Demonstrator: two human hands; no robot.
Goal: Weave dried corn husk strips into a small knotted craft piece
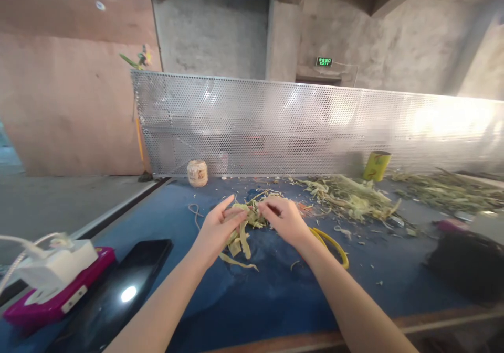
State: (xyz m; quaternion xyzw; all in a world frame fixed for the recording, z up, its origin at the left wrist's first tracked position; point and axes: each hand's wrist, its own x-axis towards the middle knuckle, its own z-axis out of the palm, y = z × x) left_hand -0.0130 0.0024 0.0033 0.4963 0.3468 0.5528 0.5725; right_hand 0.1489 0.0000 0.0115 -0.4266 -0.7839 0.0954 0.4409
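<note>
Both my hands meet over a small bunch of pale green leaf strips [244, 226] on the blue table cover [252, 295]. My left hand [216, 229] grips the bunch from the left, thumb up and fingers curled round the strips; loose ends hang down under it. My right hand [284, 218] pinches the same strips from the right, fingertips pressed together. A yellow curved band [334, 243] lies on the cloth just right of my right wrist.
A larger heap of dried husks [346, 195] spreads behind and to the right. A twine ball [197, 173] and a yellow cup [377, 165] stand by the perforated metal screen [315, 127]. A dark phone [129, 279], magenta box with white charger [59, 279] lie left; black bag [468, 264] right.
</note>
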